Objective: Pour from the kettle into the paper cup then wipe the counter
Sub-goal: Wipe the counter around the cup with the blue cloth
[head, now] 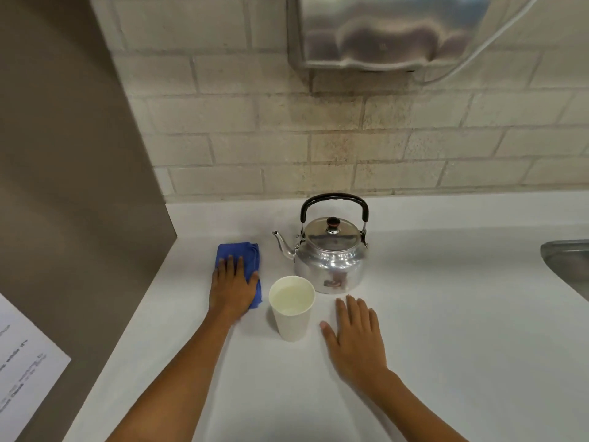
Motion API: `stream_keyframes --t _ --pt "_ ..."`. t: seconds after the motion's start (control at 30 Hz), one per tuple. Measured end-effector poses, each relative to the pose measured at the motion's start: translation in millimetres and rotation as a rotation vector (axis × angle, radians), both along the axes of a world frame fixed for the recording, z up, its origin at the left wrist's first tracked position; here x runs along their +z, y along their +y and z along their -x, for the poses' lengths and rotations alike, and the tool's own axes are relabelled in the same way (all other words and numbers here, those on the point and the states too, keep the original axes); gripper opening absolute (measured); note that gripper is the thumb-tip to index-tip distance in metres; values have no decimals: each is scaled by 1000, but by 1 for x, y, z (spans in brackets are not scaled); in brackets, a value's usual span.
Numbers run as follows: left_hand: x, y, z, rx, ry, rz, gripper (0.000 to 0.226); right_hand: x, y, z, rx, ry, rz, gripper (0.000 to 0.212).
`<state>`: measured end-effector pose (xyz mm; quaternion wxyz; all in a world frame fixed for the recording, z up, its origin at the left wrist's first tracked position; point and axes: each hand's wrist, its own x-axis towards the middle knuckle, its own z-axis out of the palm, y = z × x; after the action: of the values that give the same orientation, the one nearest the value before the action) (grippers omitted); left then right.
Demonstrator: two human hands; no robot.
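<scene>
A shiny metal kettle (330, 255) with a black handle stands upright on the white counter (446, 314), its spout pointing left. Just in front of it stands a white paper cup (291, 309) holding clear liquid. To the cup's left lies a folded blue cloth (239, 254). My left hand (232, 287) rests flat on the cloth's near half, pressing it to the counter. My right hand (353, 336) lies flat on the counter to the right of the cup, fingers spread, holding nothing.
A brown side panel (73, 186) walls off the counter's left end, with a printed sheet (22, 371) on it. A brick wall runs behind, carrying a steel dispenser (389, 30) overhead. A metal sink's rim (567, 260) shows at the far right.
</scene>
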<state>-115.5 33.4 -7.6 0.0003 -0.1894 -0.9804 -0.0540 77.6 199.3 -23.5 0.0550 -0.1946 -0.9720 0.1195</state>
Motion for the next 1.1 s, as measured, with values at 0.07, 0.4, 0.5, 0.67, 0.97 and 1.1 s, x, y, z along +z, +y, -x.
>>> stream_keyframes --t 0.07,0.4,0.5,0.67,0.97,1.1 --pt "-3 5 -6 -58 61 136 49 -5 3 -3 -1 -25 6 66" --pt "-20 -28 -38 -252 35 -220 51 -10 3 -4 4 -60 -25 67" --pt "-8 0 -29 -154 76 -25 64 -7 1 -3 3 -46 -20 67" --pt "-18 -23 -67 -330 19 -80 50 -8 4 -3 11 -43 -26 68" --pt "-4 -34 -78 -25 -10 -54 50 -7 2 -4 24 -28 -39 66" --pt "-24 -54 -143 -166 45 -169 48 -6 3 -5 31 -27 -52 66"
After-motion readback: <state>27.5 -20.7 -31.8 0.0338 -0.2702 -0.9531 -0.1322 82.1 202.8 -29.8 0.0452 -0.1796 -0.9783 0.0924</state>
